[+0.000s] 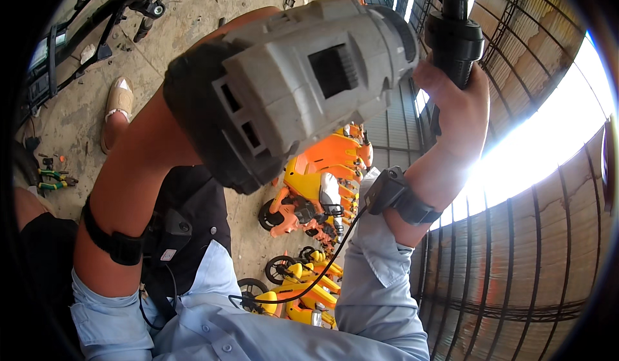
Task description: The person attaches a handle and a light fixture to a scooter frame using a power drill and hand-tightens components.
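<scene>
Holding a black handle (454,35) at upper right with the right hand (461,103), wrapped closed around it, thumb turned toward the middle. Reaching up on the left behind a grey-and-black power tool (316,77), large and close to the camera across the upper middle. Tilted, with its black base at lower left and its rounded end up near the right hand. Mostly hidden behind the tool: the left hand (248,19); cannot tell how far closed, or whether gripping the tool. Wearing a light blue shirt (238,335), with a black strap (126,248) round the left forearm and a small black box (387,190) on the right one. Parked farther back, below the tool in view: yellow-and-orange scooters (322,155). Lying on the concrete floor (187,13) at far left: green-handled pliers (55,180). Higher up there, a foot in a tan shoe (120,97).
</scene>
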Tool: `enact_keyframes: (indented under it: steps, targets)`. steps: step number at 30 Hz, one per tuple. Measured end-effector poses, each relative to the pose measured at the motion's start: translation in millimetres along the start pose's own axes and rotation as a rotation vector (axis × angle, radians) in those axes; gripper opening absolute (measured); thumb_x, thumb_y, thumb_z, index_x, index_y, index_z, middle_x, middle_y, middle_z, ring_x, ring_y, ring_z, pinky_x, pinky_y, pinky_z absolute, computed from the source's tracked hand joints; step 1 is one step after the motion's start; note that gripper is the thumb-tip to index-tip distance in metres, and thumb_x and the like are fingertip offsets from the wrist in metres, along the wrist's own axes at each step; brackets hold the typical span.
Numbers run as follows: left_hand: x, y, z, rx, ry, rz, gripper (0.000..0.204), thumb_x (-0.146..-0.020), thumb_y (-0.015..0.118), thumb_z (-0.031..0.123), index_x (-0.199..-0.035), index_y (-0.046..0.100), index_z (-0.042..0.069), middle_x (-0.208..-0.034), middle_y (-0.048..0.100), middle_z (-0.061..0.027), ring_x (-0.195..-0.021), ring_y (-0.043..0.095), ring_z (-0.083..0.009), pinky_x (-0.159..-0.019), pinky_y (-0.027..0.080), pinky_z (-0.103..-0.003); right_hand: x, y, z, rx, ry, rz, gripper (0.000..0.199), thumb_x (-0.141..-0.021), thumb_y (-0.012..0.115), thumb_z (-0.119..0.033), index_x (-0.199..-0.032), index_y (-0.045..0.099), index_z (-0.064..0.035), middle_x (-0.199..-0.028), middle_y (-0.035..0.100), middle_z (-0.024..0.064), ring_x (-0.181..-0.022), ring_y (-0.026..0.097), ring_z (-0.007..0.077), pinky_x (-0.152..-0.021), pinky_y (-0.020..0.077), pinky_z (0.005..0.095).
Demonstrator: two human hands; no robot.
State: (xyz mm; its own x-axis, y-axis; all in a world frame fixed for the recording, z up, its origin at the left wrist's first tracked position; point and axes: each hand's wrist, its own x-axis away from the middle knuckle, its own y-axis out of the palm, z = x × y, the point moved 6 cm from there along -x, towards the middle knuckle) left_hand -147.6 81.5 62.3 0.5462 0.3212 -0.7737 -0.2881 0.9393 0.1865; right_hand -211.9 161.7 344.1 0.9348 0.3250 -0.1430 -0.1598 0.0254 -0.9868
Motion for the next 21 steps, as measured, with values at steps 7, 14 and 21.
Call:
enact_keyframes:
  steps: [7, 14, 21]
  targets:
    - [-5.0, 7.1, 8.7, -0.165, 0.104, 0.015, 0.058, -0.076, 0.081, 0.015, -0.129, 0.059, 0.006, -0.124, 0.066, -0.0116, -0.114, 0.065, -0.0277, -0.1, 0.051, -0.041, 6.0, 0.0, 0.3, -0.012, -0.001, 0.04, 0.037, -0.073, 0.083, -0.026, -0.096, 0.07, 0.0, -0.076, 0.065, 0.0009, -0.066, 0.055, 0.0088, -0.063, 0.0437, 0.0252]
    - [-8.8, 5.5, 14.8, -0.278, 0.161, 0.037, 0.05, -0.078, 0.08, 0.016, -0.125, 0.062, 0.007, -0.122, 0.067, -0.0099, -0.114, 0.064, -0.0277, -0.1, 0.051, -0.041, 3.0, 1.8, -9.6, -0.01, -0.018, 0.02, 0.038, -0.071, 0.087, -0.025, -0.094, 0.069, -0.0013, -0.077, 0.064, 0.0007, -0.069, 0.055, 0.01, -0.065, 0.044, 0.0271]
    - [-10.2, 10.5, 14.6, -0.33, 0.2, 0.025, 0.044, -0.08, 0.078, 0.017, -0.12, 0.064, 0.009, -0.12, 0.067, -0.0082, -0.113, 0.064, -0.0277, -0.1, 0.05, -0.042, 3.6, 3.9, 1.5, -0.04, 0.024, 0.011, 0.038, -0.068, 0.089, -0.025, -0.09, 0.067, -0.0038, -0.077, 0.063, 0.0005, -0.069, 0.054, 0.01, -0.066, 0.0416, 0.0258]
